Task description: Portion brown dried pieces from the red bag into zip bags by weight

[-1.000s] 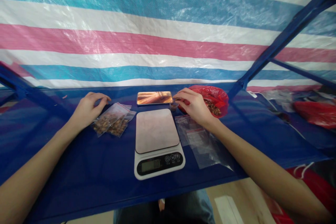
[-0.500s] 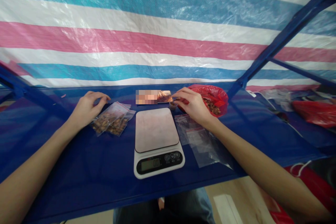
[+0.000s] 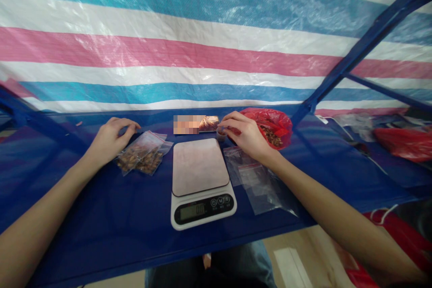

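My left hand [image 3: 116, 136] rests at the left, palm down, its fingers loosely bent and the thumb apart, holding nothing. Right beside it lie small zip bags [image 3: 145, 155] filled with brown, nut-like pieces. Behind the scale, my right hand [image 3: 245, 135] has its thumb and fingers at the rim of a small cup [image 3: 221, 136]; the cup's contents are hard to make out. A white kitchen scale [image 3: 200, 168] sits between my hands with a bare plate, its display reading about 0.0. An open red plastic bag [image 3: 275, 128] of brown pieces lies just past my right hand.
Flat clear zip bags [image 3: 259, 189] lie to the right of the scale, under my right forearm. A lit phone screen [image 3: 209, 123], partly blurred out, is behind the scale. Blue metal braces [image 3: 340, 72] flank the blue table, and a striped sheet [image 3: 202, 45] hangs behind. Another red bag [image 3: 405, 144] lies far right.
The view has shifted very slightly. My right fingers have lifted a little at the cup, so more of it shows; my left hand stays in place.
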A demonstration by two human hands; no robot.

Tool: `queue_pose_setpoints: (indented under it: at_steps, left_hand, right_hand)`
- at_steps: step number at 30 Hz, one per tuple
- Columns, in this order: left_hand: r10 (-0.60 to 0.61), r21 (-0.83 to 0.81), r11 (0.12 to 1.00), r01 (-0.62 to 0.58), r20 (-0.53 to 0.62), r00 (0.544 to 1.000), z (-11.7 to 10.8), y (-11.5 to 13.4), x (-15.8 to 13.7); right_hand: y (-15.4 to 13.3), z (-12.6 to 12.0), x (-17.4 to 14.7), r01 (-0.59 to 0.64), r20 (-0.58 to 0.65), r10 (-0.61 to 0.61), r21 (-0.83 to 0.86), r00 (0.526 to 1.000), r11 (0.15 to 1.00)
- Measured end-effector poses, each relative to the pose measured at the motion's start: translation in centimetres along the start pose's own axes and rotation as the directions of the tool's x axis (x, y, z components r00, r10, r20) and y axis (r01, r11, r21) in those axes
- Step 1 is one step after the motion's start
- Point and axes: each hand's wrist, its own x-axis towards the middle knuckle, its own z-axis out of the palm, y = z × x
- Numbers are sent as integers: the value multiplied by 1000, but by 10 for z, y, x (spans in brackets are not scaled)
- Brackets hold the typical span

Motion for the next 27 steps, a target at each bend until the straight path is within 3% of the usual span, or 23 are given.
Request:
queue_pose_setpoints:
  at_steps: [5,11,14,17,19,21,24,27]
  left_hand:
    - [0,-8,1000,0,-3,1000,0,1,0]
    - [-7,-1,1000,8,8,1000,-1,2,0]
    - [-14,-1,1000,14,15,1000,-2,2,0]
    - [-15,-1,1000,15,14,1000,-2,2,0]
    - [-17,-5,1000,17,11,1000,-2,3,0]
    - [-22,-8,1000,22,10,1000,-2,3,0]
    - [-28,-6,1000,28,13,1000,-3,4,-1]
    - [-33,-2,999,33,23,999,-3,4,-1]
  right_hand:
    - [6,0,1,-99,-70,111,166,991,981]
    - [14,3,-1,-221,-67,269,402,961,889]
    - [13,0,0,-212,-81,262,386,962,898]
    - [10,-9,1,-189,-92,218,250,972,949]
    - [5,-16,1,-177,11,178,162,984,971]
    - [0,-22,-1,-141,188,126,68,974,988]
    - [-7,-24,-7,-55,389,82,-79,918,995]
    - [-10,-24,-11,-33,477,97,-140,874,990]
